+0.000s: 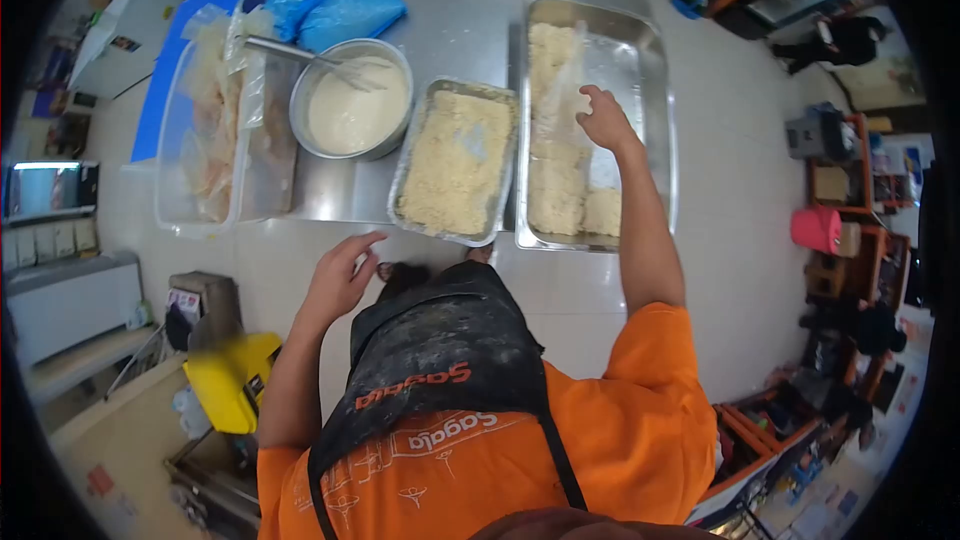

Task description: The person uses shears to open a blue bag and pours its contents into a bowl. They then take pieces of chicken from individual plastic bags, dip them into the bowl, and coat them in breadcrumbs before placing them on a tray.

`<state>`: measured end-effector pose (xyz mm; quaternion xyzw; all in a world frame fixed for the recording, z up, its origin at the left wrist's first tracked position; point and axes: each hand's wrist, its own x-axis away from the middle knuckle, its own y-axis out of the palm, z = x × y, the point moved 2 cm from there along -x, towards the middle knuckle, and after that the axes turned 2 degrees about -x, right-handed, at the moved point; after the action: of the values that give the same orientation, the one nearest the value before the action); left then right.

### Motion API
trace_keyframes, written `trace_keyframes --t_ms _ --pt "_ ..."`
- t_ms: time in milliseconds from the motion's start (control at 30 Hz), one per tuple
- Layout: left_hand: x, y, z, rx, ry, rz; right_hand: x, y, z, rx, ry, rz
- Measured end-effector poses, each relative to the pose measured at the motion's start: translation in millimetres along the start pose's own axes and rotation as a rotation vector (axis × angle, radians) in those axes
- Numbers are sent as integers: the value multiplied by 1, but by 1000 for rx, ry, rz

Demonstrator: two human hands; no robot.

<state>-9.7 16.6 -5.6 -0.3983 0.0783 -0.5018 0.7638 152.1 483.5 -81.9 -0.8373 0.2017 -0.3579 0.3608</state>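
Note:
My right hand (pixel 606 122) reaches over a deep steel tray (pixel 648 70), thumb and forefinger apart. Its fingertips are beside a strip of clear plastic film (pixel 566 100) that lies across flat, crumb-coated pieces (pixel 556 185) along the tray's left side. My left hand (pixel 343 278) hangs in front of the table edge with loosely spread fingers and holds nothing. Closest to it is a smaller metal tray of pale crumbs (pixel 440 185). Left of that tray stands a round metal pot of creamy batter (pixel 345 118), and a whisk (pixel 300 52) rests in it.
At the table's left end stands a clear plastic tub (pixel 232 190) with plastic-wrapped pieces inside. Behind the pot lies a blue plastic bag (pixel 345 5). A yellow bucket-like object (pixel 228 385) is on the left; shelves and people are farther off to the right.

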Motion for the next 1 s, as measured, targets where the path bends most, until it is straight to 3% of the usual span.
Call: trace_keyframes --t_ms 67,100,200,333,433,467,600,833,1000 --pt "10 -23 27 -145 194 47 24 33 -50 324 -58 67" --pt "-38 23 51 -26 256 62 10 -2 -13 426 -9 74" --pt "-46 7 68 23 259 52 7 23 -36 407 17 70" --pt "-56 25 76 144 169 -8 -1 16 0 77 289 397" --pt "-70 35 85 192 189 -53 -24 30 44 -228 353 382" --pt "-77 37 89 183 220 -62 -38 50 68 -287 198 590" --pt "-106 36 120 227 270 -116 -19 34 61 -311 183 585" --pt "-170 78 195 -145 729 72 61 -21 12 -1139 -91 445" --pt "-194 122 224 -96 397 -145 105 -28 -7 -1221 -165 429"
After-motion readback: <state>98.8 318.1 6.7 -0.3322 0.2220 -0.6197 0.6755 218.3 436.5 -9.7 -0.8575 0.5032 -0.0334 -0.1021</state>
